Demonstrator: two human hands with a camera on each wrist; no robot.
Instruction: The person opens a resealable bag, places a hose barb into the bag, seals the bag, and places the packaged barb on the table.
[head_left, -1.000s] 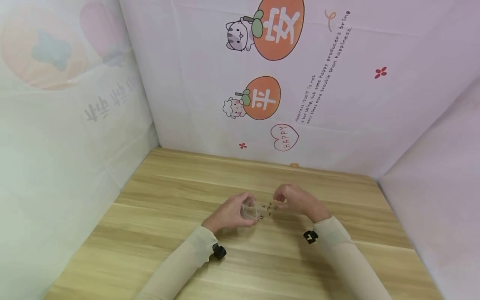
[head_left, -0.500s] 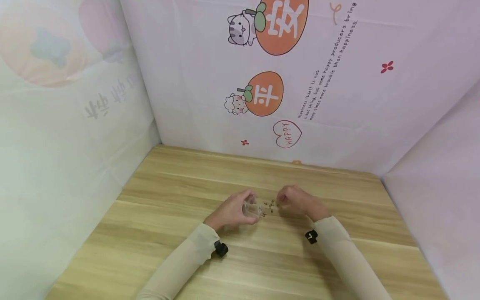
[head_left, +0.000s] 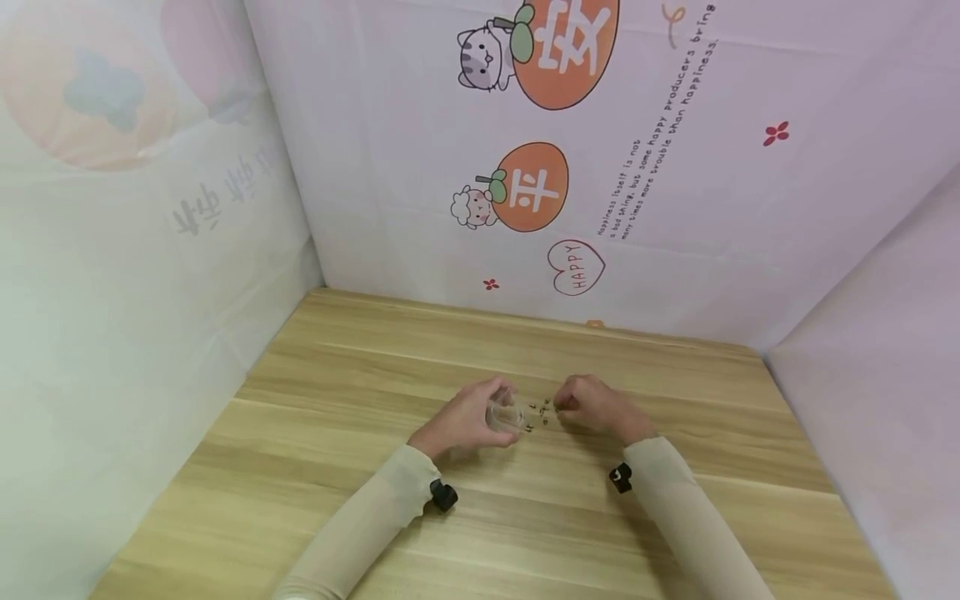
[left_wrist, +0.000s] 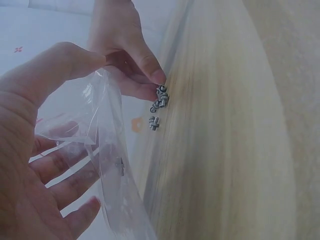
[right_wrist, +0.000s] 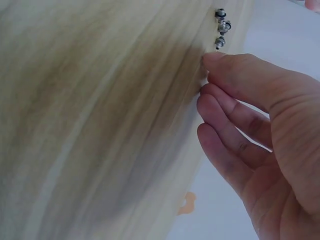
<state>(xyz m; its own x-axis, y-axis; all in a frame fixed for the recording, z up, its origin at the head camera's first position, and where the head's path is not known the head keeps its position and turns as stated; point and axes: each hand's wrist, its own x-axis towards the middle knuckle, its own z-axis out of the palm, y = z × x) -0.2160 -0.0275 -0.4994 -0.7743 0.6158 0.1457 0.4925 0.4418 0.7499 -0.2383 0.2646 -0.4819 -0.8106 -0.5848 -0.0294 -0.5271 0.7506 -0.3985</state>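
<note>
My left hand (head_left: 465,417) grips a clear plastic cup (head_left: 506,415), its thumb and fingers spread around the sides. In the left wrist view the clear wall of the cup (left_wrist: 112,145) fills the space beside the palm, and a small dark piece shows through it. Several small metal bolts (head_left: 543,411) lie loosely grouped on the table between the cup and my right hand (head_left: 600,408). The right wrist view has these bolts (right_wrist: 222,27) just beyond the thumb tip. My right thumb and forefinger pinch at the table surface, with a dark sliver of a bolt (right_wrist: 205,76) between them, mostly hidden.
The wood-grain table (head_left: 480,533) is bordered by white printed cloth walls at the left (head_left: 150,333), back (head_left: 405,208) and right (head_left: 885,358). Each wrist carries a small black device, one by the left sleeve (head_left: 442,495), one by the right (head_left: 621,477).
My right hand's fingers have come down and closed together at the bolt nearest them, which is now covered. The left hand keeps the cup in nearly the same place; the head view has shifted slightly.
</note>
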